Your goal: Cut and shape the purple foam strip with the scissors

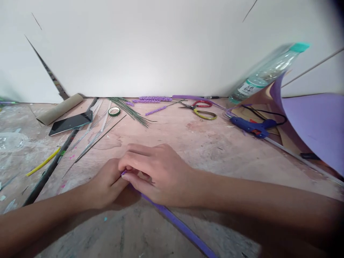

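Note:
My right hand [156, 172] pinches the end of a purple strip [185, 227] between thumb and fingers. The strip runs from there down and to the right, under my right hand, toward the lower edge of the view. Pressed against it from the left is my left hand [109, 182], its fingers curled and mostly hidden behind the right one. A small bit of purple shows between the fingertips. Whatever else the left fingers hold is hidden. Both hands are just above the worn wooden table [209, 154].
Scissors [204, 109], purple-wrapped stems [154, 100], green wires [134, 113] and a tape roll [114, 111] lie at the back. A phone [71, 123] and cardboard tube [60, 109] are left. A blue glue gun [252, 127], bottle [266, 77] and purple sheet [317, 125] are right.

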A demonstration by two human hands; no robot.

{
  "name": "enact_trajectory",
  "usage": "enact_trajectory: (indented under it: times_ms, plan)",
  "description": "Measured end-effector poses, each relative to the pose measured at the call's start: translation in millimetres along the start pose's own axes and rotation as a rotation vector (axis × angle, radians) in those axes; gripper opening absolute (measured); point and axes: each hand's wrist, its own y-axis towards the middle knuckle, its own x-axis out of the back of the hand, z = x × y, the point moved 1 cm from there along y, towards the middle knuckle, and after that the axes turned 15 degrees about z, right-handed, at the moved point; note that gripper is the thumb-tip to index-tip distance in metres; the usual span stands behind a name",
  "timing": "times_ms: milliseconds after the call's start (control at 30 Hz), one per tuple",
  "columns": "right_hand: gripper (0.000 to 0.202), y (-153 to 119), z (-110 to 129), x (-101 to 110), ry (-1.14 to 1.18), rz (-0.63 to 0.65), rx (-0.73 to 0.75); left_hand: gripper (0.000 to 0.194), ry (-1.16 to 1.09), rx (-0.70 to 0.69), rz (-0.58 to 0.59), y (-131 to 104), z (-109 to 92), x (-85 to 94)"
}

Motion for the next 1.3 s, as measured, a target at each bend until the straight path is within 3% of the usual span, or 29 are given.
enact_trajectory:
  times_ms: [233, 433, 533, 667, 767, 867, 1000, 1133, 1233, 1300]
  plan:
    - [0.010, -9.9, -12.4, 0.0, 0.048, -0.059, -0.035, 0.018, 0.024, 0.027, -0.036, -1.3, 0.2, 2.7]
    - [0.013, -26.6, -20.7, -10.7, 0.189, -0.175, -0.042, 0.027, 0.171, -0.034, 0.046, -1.2, -1.6, 2.1]
    - [0.012, -31.9, -22.2, -17.5, 0.242, -0.285, -0.057, 0.028, 0.163, -0.035, 0.045, 2.1, -0.5, 3.4]
    - [0.012, -31.8, -34.2, -12.0, 0.413, -0.472, -0.209, 0.030, 0.032, 0.058, -0.036, 5.6, 1.4, 8.0]
    - [0.010, -28.4, -57.9, 2.4, 0.455, -0.634, -0.300, 0.033, -0.118, 0.105, -0.049, 6.2, 3.0, 10.6]
    - [0.013, -26.7, -87.5, 14.1, 0.442, -0.760, -0.383, 0.035, -0.302, 0.146, 0.030, 5.4, 5.1, 12.1]
    - [0.015, -28.2, -115.1, 14.4, 0.417, -0.758, -0.503, 0.040, -0.412, 0.183, 0.181, 3.3, 5.2, 13.5]
    - [0.015, -30.5, -125.9, 8.6, 0.381, -0.751, -0.561, 0.043, -0.448, 0.188, 0.259, -2.0, -4.1, 11.3]
    - [0.009, -30.9, -126.0, 6.5, 0.357, -0.769, -0.563, 0.049, -0.379, 0.174, 0.324, -7.5, -19.2, 5.6]
    - [0.013, -30.3, -122.6, 5.1, 0.336, -0.756, -0.542, 0.051, -0.256, 0.114, 0.292, -9.5, -30.4, 0.8]
